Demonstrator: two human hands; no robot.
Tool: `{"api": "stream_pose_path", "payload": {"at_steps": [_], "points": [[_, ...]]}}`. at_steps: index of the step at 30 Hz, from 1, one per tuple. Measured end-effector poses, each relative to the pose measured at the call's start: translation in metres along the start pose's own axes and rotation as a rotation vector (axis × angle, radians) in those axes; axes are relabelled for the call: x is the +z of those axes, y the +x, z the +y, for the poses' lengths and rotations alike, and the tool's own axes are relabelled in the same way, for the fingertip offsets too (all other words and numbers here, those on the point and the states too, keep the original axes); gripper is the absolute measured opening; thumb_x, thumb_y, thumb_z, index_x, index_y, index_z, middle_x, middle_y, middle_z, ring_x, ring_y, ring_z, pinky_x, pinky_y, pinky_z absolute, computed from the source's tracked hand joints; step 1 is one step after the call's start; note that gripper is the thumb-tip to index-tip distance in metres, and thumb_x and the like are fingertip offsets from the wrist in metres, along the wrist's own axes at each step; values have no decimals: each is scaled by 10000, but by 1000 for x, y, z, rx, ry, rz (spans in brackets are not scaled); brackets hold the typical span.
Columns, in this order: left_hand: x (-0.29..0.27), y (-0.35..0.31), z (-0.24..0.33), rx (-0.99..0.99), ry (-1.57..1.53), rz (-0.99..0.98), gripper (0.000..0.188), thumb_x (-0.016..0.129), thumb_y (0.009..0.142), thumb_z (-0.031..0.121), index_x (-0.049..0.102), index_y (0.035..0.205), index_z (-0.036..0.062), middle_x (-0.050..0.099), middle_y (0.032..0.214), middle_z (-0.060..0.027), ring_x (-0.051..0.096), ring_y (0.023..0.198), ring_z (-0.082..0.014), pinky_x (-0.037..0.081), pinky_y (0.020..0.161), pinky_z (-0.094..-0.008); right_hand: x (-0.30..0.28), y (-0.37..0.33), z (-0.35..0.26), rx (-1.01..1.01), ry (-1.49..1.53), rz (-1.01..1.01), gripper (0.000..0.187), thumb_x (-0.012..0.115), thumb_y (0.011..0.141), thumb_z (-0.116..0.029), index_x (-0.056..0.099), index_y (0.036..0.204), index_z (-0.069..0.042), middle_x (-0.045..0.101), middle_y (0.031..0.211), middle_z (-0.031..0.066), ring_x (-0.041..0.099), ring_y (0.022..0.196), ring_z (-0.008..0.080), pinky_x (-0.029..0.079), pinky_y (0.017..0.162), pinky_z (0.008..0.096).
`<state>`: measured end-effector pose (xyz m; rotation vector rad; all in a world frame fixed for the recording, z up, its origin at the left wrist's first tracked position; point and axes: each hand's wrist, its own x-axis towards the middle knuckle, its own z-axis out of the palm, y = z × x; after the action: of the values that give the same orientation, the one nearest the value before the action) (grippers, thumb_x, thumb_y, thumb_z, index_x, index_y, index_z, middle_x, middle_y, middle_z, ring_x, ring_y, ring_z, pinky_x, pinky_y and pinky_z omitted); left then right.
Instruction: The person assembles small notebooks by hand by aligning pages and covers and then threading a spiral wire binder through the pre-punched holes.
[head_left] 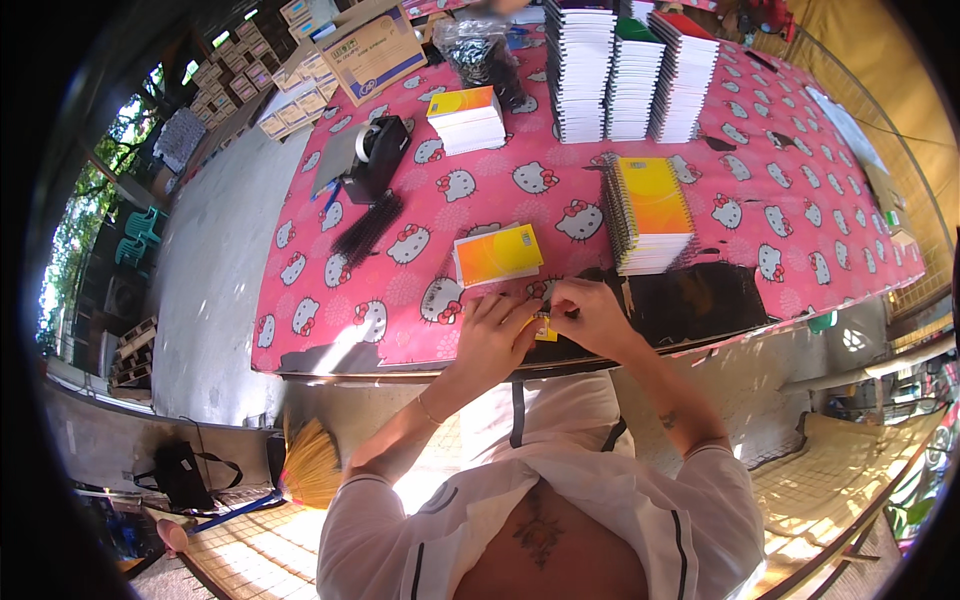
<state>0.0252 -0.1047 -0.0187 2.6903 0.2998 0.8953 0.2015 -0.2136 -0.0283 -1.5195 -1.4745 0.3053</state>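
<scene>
At the table's near edge, my left hand [493, 335] rests over a small yellow-covered notebook [546, 332], its thumb against it and most of the notebook hidden beneath the hands. Close on its right, my right hand [588, 312] has its fingers curled into a pinch; what lies between them is too small to make out. Just beyond my left hand lies a small stack of yellow-orange notebooks [497, 255] with no coil showing. Farther right stands a taller stack of coil-bound yellow notebooks [652, 210].
A pink patterned cloth [400, 290] covers the table, torn to black near the front. Loose black coils [368, 232] lie beside a black tape dispenser [378, 165]. Another yellow stack [467, 120], tall spiral notebook piles [580, 80], a plastic bag [478, 55] and a cardboard box [370, 55] stand behind.
</scene>
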Motion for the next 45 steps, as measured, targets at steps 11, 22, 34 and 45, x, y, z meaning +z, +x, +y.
{"api": "stream_pose_path", "payload": {"at_steps": [11,22,34,45], "points": [[-30,107,46,302,-214,366,314,655,787,-85,630,1089,-2,669,1061,-169,666,959,-346,552,810,-406,-50,-12,-63,82,375,571,502,715,901,-170,556,1346,0,611,1293,162,566,1236,233,456,1005,376],[68,182,0,464,-339,54,203,606,832,-84,631,1010,11,660,1153,-140,630,1170,-334,562,928,-414,-145,-16,43,211,229,383,644,726,897,-39,424,1454,76,522,1439,178,530,1272,190,446,1051,318],[5,108,-69,149,-85,-198,248,687,856,50,679,1104,48,659,1063,-142,655,957,-366,560,825,-423,-134,-45,-19,29,-99,712,476,721,891,-90,573,1323,48,579,1332,186,587,1187,241,445,1028,355],[11,43,-107,-60,-112,-158,192,701,868,129,744,1052,99,710,991,-99,694,834,-322,556,698,-425,23,8,42,170,-172,70,447,696,900,-248,626,1298,-58,657,1199,171,638,1089,357,497,919,453]]}}
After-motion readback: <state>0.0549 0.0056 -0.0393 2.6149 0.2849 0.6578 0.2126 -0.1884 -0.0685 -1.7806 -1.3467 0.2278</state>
